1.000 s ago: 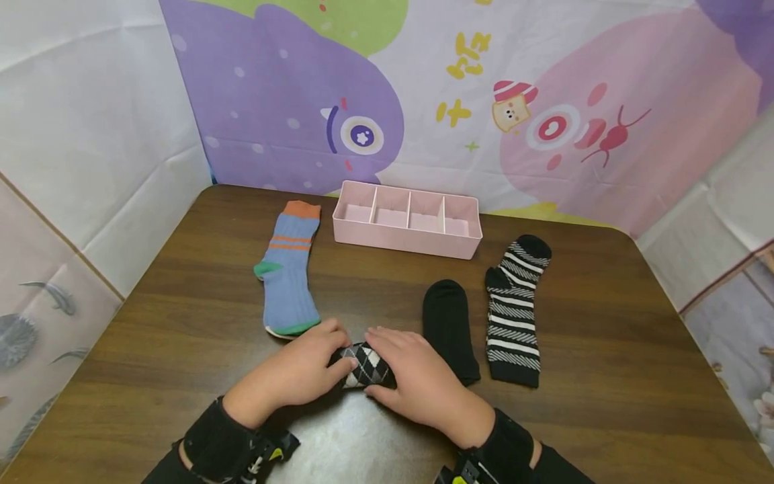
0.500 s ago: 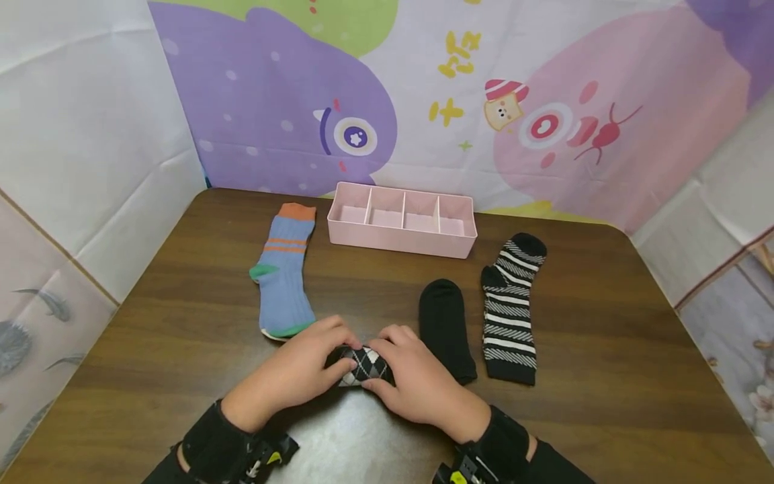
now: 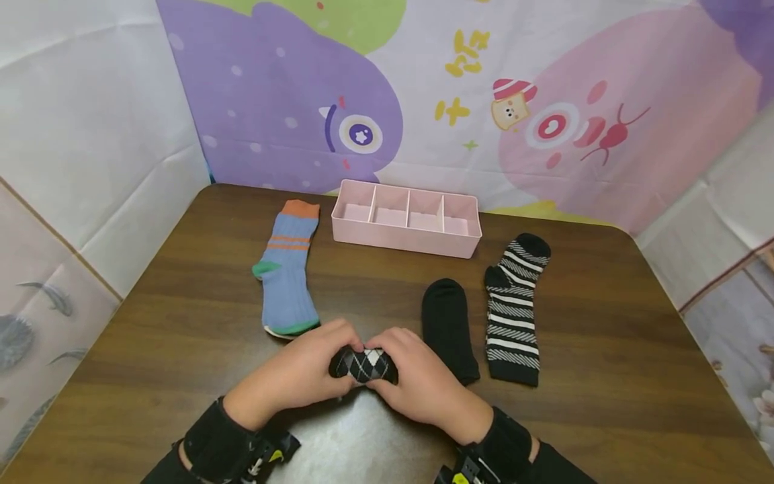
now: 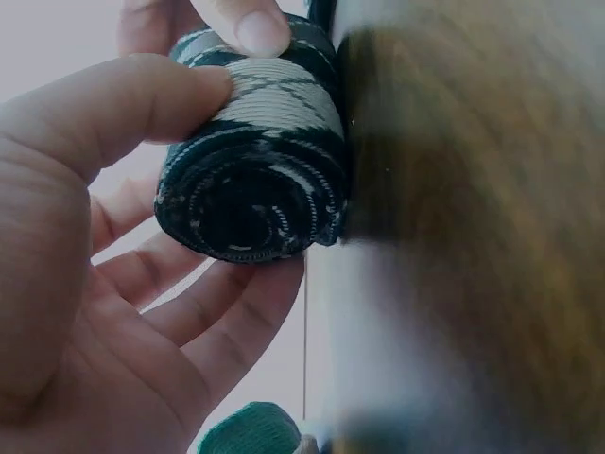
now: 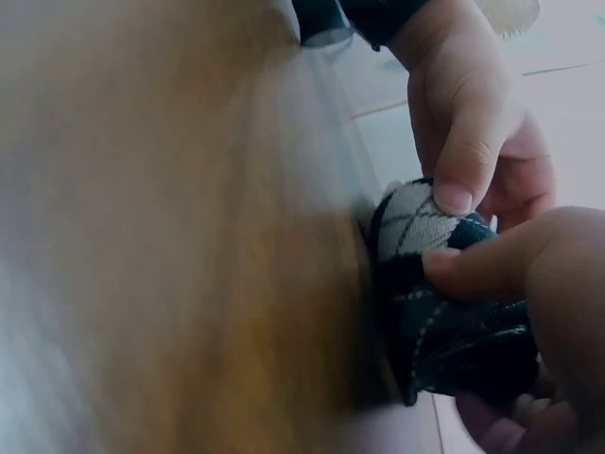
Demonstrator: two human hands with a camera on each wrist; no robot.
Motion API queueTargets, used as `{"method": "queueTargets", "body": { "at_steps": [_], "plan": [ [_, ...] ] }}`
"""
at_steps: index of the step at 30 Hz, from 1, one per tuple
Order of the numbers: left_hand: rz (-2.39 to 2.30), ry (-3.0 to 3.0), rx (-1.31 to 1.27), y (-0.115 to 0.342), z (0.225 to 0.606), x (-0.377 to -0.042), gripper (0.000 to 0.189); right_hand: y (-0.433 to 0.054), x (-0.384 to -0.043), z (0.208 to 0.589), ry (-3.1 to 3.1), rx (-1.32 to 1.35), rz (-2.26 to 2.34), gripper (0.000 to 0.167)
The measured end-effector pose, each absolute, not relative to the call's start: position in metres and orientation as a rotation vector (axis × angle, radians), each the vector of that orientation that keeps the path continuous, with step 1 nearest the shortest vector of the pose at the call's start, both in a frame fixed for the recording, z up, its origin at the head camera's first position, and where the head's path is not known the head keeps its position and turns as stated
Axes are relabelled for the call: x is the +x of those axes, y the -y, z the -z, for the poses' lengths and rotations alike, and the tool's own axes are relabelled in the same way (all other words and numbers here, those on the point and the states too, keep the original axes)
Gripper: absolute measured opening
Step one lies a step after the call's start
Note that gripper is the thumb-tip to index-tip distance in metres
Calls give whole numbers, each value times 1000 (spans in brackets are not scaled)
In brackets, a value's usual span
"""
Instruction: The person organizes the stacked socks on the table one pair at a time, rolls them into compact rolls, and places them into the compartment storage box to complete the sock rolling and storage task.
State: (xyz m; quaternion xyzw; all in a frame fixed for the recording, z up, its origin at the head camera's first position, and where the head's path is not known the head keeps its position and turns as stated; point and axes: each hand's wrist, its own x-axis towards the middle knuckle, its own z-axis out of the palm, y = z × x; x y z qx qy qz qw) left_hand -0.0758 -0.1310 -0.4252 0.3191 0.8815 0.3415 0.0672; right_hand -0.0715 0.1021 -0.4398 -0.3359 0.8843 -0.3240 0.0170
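Note:
An argyle sock [image 3: 363,365] in black, grey and white is rolled into a tight bundle at the front middle of the table. My left hand [image 3: 317,363] grips its left end, thumb on the near side and fingers on the far side. From the other end my right hand [image 3: 417,383] holds it the same way, the two thumbs close together. Spiral layers show at the end of the rolled sock [image 4: 250,203] in the left wrist view. In the right wrist view both thumbs press on the patterned side of the sock [image 5: 416,227].
A blue sock [image 3: 289,269] with orange and green parts lies to the left. To the right lie a plain black sock [image 3: 449,329] and a black-and-white striped sock [image 3: 514,316]. At the back of the table [image 3: 199,269] stands a pink box [image 3: 402,236] with several compartments.
The rolled sock has turned between my hands, and my fingers have closed further round its ends. The other socks and the box stay where they were.

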Motion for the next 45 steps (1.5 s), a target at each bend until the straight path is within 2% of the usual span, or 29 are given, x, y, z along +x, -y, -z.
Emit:
{"method": "queueTargets", "body": {
  "at_steps": [7,14,20,27,32,40,45],
  "plan": [
    [-1008,-2647,924,131,423,-77,32,-105,-75,438,-2654,-846,1062,39],
    [-951,-2660,862,129,426,-76,31,-108,-78,441,-2459,-635,1295,27],
    [-946,-2729,798,128,425,-78,23,-106,-77,440,-2698,-734,1084,29],
    [-926,-2706,907,131,427,-79,37,-107,-78,439,-2703,-760,961,34],
    [-895,-2680,915,131,428,-79,33,-107,-79,439,-2638,-765,967,37],
    [-895,-2622,860,131,425,-78,31,-105,-75,434,-2742,-1033,927,22],
    [-931,-2590,858,132,425,-78,29,-106,-74,429,-2793,-1088,842,26]
  ]
}}
